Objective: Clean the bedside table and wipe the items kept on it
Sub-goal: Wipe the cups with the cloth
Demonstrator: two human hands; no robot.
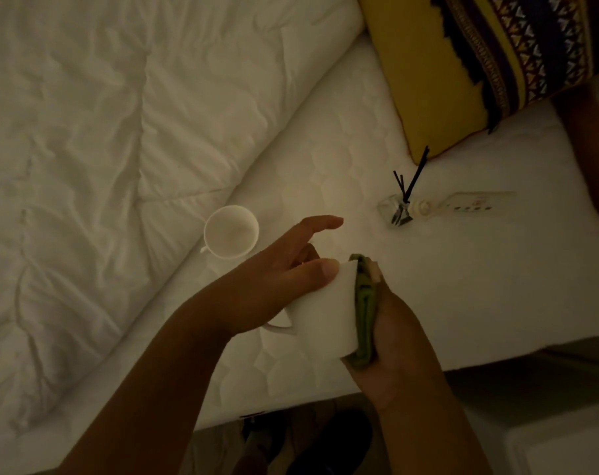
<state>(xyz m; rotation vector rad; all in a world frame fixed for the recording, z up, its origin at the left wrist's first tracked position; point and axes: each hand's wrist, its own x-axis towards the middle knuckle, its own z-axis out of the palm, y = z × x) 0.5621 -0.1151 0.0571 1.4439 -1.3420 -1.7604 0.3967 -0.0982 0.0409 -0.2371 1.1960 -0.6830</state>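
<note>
Wiping a white mug (320,310) over the bed (342,159), both hands busy.

Left hand (277,289) grips the mug, thumb on its wall, forefinger loose; right hand (394,341) is closed round a folded green cloth (365,320) pressed to the mug's side. Risk, I judge: a slip drops it onto the second cup (231,232) or tips the reed diffuser (399,207) nearby. Dim light blurs detail; no bedside table is clearly visible.

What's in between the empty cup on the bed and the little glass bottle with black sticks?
Nothing but bare white mattress lies between the cup and the bottle, seen from the head camera.
</note>
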